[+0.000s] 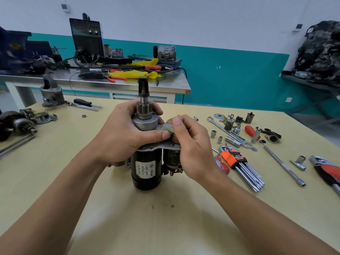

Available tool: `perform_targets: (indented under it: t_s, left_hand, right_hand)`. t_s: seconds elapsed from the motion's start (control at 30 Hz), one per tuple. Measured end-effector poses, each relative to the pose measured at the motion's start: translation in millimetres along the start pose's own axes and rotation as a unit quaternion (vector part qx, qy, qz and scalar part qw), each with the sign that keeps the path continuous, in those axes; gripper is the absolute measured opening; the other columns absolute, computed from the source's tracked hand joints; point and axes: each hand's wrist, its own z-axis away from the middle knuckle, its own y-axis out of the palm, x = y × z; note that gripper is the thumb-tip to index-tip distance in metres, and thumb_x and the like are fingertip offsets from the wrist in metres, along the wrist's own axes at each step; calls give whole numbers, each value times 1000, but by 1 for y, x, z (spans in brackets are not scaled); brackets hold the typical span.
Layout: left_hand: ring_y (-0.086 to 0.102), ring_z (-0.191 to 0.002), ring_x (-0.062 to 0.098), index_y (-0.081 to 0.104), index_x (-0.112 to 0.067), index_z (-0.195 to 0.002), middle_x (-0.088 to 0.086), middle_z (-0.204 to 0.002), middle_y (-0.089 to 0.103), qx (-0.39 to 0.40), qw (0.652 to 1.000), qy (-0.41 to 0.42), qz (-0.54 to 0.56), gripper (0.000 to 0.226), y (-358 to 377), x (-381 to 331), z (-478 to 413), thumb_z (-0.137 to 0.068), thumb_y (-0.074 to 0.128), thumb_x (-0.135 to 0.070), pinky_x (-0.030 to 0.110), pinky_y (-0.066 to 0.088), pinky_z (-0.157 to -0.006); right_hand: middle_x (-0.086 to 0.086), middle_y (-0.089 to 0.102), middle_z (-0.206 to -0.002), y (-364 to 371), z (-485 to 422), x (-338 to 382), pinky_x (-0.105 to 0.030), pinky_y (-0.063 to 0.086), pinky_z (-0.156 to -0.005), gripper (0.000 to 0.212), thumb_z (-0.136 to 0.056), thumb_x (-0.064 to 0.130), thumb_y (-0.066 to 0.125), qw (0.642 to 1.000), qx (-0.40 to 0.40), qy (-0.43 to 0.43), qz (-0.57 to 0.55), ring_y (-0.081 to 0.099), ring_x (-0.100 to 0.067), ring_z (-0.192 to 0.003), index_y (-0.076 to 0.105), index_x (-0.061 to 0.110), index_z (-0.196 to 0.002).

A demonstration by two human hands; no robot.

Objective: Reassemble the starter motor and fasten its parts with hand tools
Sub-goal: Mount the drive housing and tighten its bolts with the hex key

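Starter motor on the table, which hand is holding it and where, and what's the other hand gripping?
The left hand grips the upright starter motor around its upper drive end. The right hand pinches a small greenish piece beside it.

Black welder box (86,38) on far steel bench (95,83) — yellow rags (136,73), red-handled pliers (115,78)

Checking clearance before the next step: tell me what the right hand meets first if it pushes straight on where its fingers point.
The right hand points left toward the starter motor; it would likely meet the left hand's thumb there first.
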Motion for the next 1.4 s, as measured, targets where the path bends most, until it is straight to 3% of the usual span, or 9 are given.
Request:
perform_targets:
  t_s: [0.2,0.33,0.5,0.63,0.8,0.93,1.0,1.17,1.4]
  left_hand:
    - [75,-88,18,68,-19,-108,6,-94,77,42,997,-24,53,47,-5,7,-2,-63,84,-15,22,58,-73]
    - [74,-84,15,70,-18,-102,3,-89,77,43,997,-16,57,42,-6,9,-5,-62,84,-16,20,57,-70]
    - [73,-88,14,68,-15,-104,0,-93,75,38,998,1,46,41,-11,17,-1,-68,88,-16,22,56,-75]
    - [60,-124,23,53,-26,-138,2,-131,66,34,994,-62,83,89,-48,27,12,-62,83,-61,46,45,-103]
    - [55,-125,3,57,-46,-129,-22,-130,62,54,982,-151,-101,87,-77,42,29,-55,61,-91,50,39,-111]
    - [56,-124,9,66,-34,-122,-13,-130,64,3,981,-182,-68,52,-59,45,21,-85,49,-66,44,43,-108]
    - [55,-123,15,60,-32,-126,-9,-133,59,-3,960,-218,-176,37,-56,46,12,-92,60,-47,41,47,-102]
    - [64,-98,22,36,-25,-148,6,-137,54,113,884,-290,-350,95,-44,50,-3,-68,88,-31,39,60,-75]
    - [64,-72,20,35,-36,-151,13,-106,65,38,923,-244,-296,94,-38,53,-26,-74,83,-12,39,62,-62]
  right_hand:
    - [7,58,-72,1,1,-1,-19,45,-64,33,-94,40,51,1000,-10,-1,13,54,-3,-70,61,10,-84]
    - [16,52,-72,2,1,-1,-21,41,-65,30,-93,43,49,1000,-23,10,-2,49,-2,-68,55,15,-88]
    - [8,60,-94,4,-2,-1,-25,47,-81,24,-93,43,49,1000,-1,-2,7,58,-6,-91,58,23,-102]
    - [5,63,-99,3,1,-4,-22,49,-82,24,-91,46,52,1000,-15,-18,9,61,-10,-98,60,28,-104]
    - [14,63,-90,5,3,-5,-19,49,-82,33,-89,55,47,997,-68,-41,-11,60,-3,-91,61,29,-103]
    - [10,63,-87,7,4,-4,-28,52,-81,45,-88,58,43,995,-85,-43,-32,60,-10,-88,61,22,-108]
    - [11,63,-85,7,5,-6,-26,52,-81,45,-89,58,42,994,-91,-42,-33,60,-8,-87,61,22,-109]
    - [4,64,-85,4,8,-7,-22,51,-78,47,-90,55,42,993,-99,-42,-43,61,-7,-86,63,17,-110]
    - [6,62,-83,2,11,-7,-16,50,-75,27,-95,37,45,994,-91,-39,-46,59,1,-81,62,20,-108]
